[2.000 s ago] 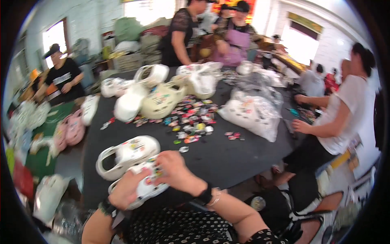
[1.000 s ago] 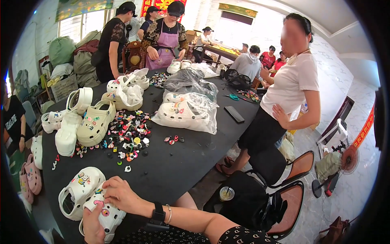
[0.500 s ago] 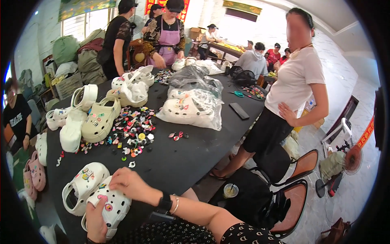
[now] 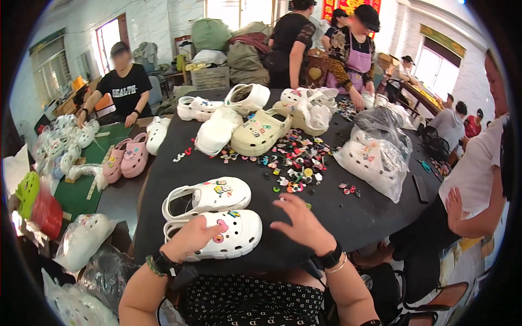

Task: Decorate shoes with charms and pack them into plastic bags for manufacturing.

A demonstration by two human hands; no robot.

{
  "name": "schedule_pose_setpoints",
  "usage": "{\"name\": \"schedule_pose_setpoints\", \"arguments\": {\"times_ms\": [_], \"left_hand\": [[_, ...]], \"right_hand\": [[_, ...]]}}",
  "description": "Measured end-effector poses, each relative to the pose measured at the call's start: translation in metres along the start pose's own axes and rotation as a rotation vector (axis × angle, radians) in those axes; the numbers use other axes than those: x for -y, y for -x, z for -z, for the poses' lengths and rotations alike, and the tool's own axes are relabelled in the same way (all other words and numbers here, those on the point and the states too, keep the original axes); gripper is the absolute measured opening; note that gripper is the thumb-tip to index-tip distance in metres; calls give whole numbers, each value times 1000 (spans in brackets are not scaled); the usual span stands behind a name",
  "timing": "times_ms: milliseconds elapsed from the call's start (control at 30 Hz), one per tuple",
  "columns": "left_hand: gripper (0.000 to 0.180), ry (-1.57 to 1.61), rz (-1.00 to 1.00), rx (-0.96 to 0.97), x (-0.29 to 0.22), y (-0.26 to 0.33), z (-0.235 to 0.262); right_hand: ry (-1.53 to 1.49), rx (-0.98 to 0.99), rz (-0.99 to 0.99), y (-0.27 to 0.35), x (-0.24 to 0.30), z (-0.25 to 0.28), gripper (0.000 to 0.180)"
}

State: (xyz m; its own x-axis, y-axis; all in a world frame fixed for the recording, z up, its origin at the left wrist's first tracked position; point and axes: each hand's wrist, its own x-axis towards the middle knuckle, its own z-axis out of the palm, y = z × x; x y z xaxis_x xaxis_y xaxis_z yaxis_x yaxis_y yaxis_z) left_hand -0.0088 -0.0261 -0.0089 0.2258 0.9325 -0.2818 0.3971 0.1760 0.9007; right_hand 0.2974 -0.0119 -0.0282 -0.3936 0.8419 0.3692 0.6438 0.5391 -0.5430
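A white clog with pink and other coloured charms on its toe lies sideways on the black table. My left hand grips it near the opening, thumb on top, other fingers mostly hidden. Against its far side lies a second white clog, also decorated with charms. To the right of the pair, my right hand hovers over the table with fingers spread and nothing in it. Beyond that hand spreads a heap of small coloured charms. A few more charms lie apart, right of the heap.
Behind the heap stand a beige clog and several white clogs. Bagged clogs and a dark flat block are at right. Pink clogs sit at left by a green mat. One person stands close at right; others work around.
The view has swung left. My right hand has come off the near clog and opened out to its right. My left hand stays on that clog, which now points rightward in view.
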Motion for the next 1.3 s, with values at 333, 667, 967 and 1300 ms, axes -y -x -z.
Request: {"name": "schedule_pose_setpoints", "arguments": {"times_ms": [333,667,967,1300], "left_hand": [[48,-713,1,-144,-14,24,71],[47,-487,-337,-605,2,-41,56],[46,-280,-121,-358,12,-74,73],[47,-484,-262,-422,7,-79,56]], "right_hand": [[-199,176,62,10,78,-75,68],[-106,176,161,-10,62,-53,49],[-190,45,204,-36,48,-73,28],[-104,-142,58,-91,31,-80,43]]}}
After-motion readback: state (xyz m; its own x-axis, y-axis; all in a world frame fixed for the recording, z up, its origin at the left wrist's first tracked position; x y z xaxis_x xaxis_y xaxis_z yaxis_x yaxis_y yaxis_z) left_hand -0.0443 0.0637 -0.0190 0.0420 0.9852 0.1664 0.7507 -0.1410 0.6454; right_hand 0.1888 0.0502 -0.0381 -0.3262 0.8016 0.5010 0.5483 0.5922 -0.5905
